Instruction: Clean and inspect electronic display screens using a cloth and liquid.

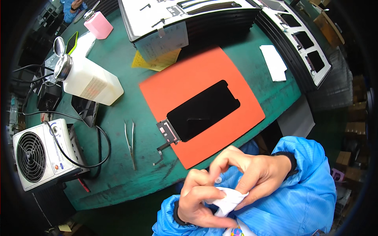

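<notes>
Close to my body, off the table's near edge, both hands hold one crumpled white wiping cloth (228,201). My left hand (199,198) grips its left side with bent fingers. The fingertips of my right hand (254,173) pinch its upper right part. Beyond them a black phone screen (204,112) lies flat on an orange mat (197,80). A flex cable (159,155) reaches from its lower left corner past the mat onto the green table. Steel tweezers (130,145) lie left of the mat, legs apart; neither hand touches them or the screen.
At the left are an ionizing fan blower (37,153) with a looping black cable, a large white dispenser bottle (92,80) and a pink bottle (98,25). Stacked trays (189,23) stand behind the mat; more trays (299,39) line the right, beside a folded white cloth (273,63).
</notes>
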### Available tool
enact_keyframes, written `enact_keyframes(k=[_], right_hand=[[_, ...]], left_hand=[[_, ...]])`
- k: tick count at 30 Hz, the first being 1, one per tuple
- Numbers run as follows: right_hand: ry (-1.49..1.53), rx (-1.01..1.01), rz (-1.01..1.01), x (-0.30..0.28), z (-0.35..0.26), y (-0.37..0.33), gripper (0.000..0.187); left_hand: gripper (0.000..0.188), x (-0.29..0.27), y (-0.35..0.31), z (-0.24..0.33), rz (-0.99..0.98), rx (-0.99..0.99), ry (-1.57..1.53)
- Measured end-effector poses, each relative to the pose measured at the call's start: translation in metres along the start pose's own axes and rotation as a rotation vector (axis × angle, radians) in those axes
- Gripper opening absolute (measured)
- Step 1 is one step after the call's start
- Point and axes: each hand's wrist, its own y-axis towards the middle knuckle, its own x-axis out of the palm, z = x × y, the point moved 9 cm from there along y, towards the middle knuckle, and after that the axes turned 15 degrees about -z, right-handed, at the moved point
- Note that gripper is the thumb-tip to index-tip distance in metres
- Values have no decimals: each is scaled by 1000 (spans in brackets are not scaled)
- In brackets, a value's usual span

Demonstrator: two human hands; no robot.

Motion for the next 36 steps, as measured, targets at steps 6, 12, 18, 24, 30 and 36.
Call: enact_keyframes(k=[6,12,18,24,30,36], right_hand=[[66,-137,-65,13,2,13,22],[-143,-22,-140,17,-14,25,4],[-915,-54,-78,-10,-114,85,36],[-1716,-90,-76,-60,-121,187,10],[-1778,-161,-108,-77,-106,254,16],[-1813,-152,-97,-84,-98,272,15]], left_hand=[[19,29,3,-41,-104,161,-550],[30,48,-18,-66,-193,-221,-490],[18,-43,-16,42,344,128,648],[18,-70,-38,50,481,8,1079],[19,-72,-33,49,420,-49,1073],[19,-78,-30,51,407,-48,1057]])
